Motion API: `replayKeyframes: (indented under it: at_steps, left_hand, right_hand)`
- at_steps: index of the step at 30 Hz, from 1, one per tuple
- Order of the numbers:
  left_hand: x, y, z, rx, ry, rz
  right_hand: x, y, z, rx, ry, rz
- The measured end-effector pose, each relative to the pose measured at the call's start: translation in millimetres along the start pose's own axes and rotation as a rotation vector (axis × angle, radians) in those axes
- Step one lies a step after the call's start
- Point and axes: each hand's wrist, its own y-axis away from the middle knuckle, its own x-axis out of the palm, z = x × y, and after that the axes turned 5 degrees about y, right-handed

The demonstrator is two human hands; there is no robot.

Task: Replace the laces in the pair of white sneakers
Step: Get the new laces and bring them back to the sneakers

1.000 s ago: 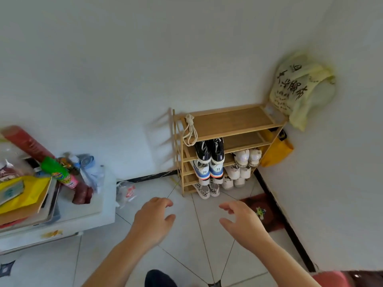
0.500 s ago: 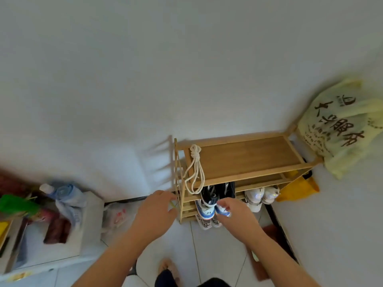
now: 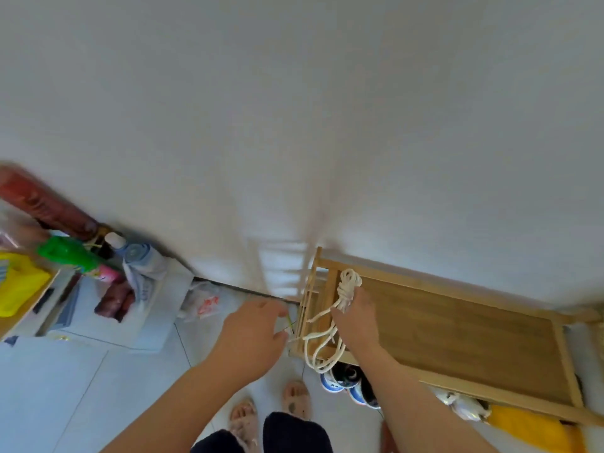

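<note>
A knotted bundle of white laces (image 3: pixel 349 282) lies at the left end of the wooden shoe rack's top shelf (image 3: pixel 457 325), its loops hanging over the front edge. My right hand (image 3: pixel 356 325) grips the bundle around its middle. My left hand (image 3: pixel 251 335) hovers beside the rack's left post with loosely curled fingers and holds nothing I can make out. Part of the white sneakers (image 3: pixel 464 405) shows on a lower shelf under the top board, mostly hidden.
Blue-and-black sneakers (image 3: pixel 336 384) poke out under the hanging loops. A yellow bag (image 3: pixel 536 429) sits at the rack's right end. A low white cabinet (image 3: pixel 147 325) with bottles and clutter stands left, a plastic bag (image 3: pixel 202 302) beside it. My slippered feet (image 3: pixel 295 398) stand on the tiles.
I have stepped up to the rack and the view now looks down on it. My right hand rose from the shoes and took hold of the lace bundle; my left hand stayed by the left post.
</note>
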Motion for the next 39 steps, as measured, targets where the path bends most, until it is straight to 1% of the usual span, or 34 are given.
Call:
replayKeyframes:
  at_steps: [5,7,8,10,12,17,21,25,29,31,36,37,39]
  left_hand:
    - [1.7,-2.1,3.7,-0.094,0.004,-0.029]
    - [1.8,0.9,5.5,-0.112,0.006,-0.041]
    - [1.5,2.3,6.4,-0.119,0.008,-0.05]
    - [-0.3,6.1,7.7,-0.13,0.038,-0.083]
    - [-4.2,11.2,8.4,-0.127,0.116,-0.152]
    - [-26.6,34.7,6.0,-0.12,0.334,-0.423]
    - [-50.0,70.8,18.8,-0.159,0.396,-0.629]
    - [-66.2,127.3,51.4,-0.274,0.435,-0.873]
    - [-71.6,199.0,88.1,-0.401,0.43,-1.038]
    - [-72.9,239.8,106.8,-0.459,0.476,-1.144]
    - [-75.6,347.3,152.0,-0.589,0.505,-1.34]
    - [-76.3,364.3,159.0,-0.61,0.552,-1.394]
    - [-77.1,406.5,176.1,-0.636,0.72,-1.526]
  right_hand:
    - [12.9,-26.5,-4.1,0.024,0.051,-0.032]
    - [8.3,-28.1,-5.2,0.021,0.023,-0.065]
    - [3.9,-26.5,-4.7,-0.003,-0.017,-0.088]
    - [-6.4,-18.1,-1.8,-0.107,-0.114,-0.145]
    - [-15.6,-2.4,8.3,-0.233,-0.152,-0.133]
    - [-15.7,55.6,69.0,-0.564,-0.097,0.135]
    - [2.6,98.4,119.8,-0.81,-0.085,0.283]
    - [33.4,143.3,157.4,-1.021,-0.007,0.416]
    - [70.2,199.5,188.2,-1.228,0.115,0.535]
    - [91.9,230.4,202.6,-1.292,0.152,0.636]
    - [153.8,327.1,235.5,-1.343,0.17,0.989]
    - [163.9,344.8,240.1,-1.343,0.157,1.062]
    - [194.0,384.7,248.2,-1.342,0.136,1.198]
